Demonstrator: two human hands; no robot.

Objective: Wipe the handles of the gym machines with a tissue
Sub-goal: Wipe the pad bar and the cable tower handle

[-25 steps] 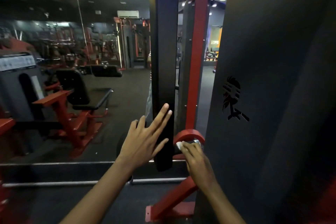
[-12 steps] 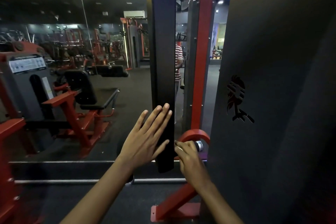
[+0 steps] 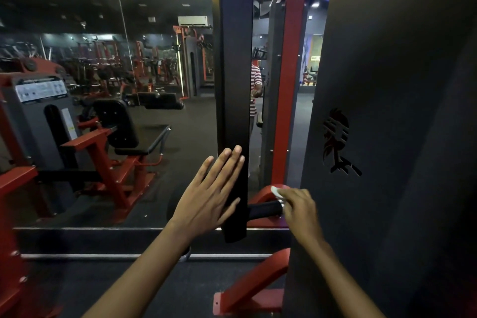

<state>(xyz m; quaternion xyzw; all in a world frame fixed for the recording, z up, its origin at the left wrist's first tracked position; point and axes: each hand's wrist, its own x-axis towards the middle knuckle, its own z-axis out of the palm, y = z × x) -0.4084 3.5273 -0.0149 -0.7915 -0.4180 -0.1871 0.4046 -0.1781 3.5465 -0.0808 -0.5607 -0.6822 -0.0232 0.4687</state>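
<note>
Matt black rubber handle (image 3: 263, 210), glossy red-painted metal frame (image 3: 290, 100).

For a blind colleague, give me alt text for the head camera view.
The right hand holds a white tissue at the end of a black handle on a red gym machine, while the open left hand rests flat against a black upright post.
</note>
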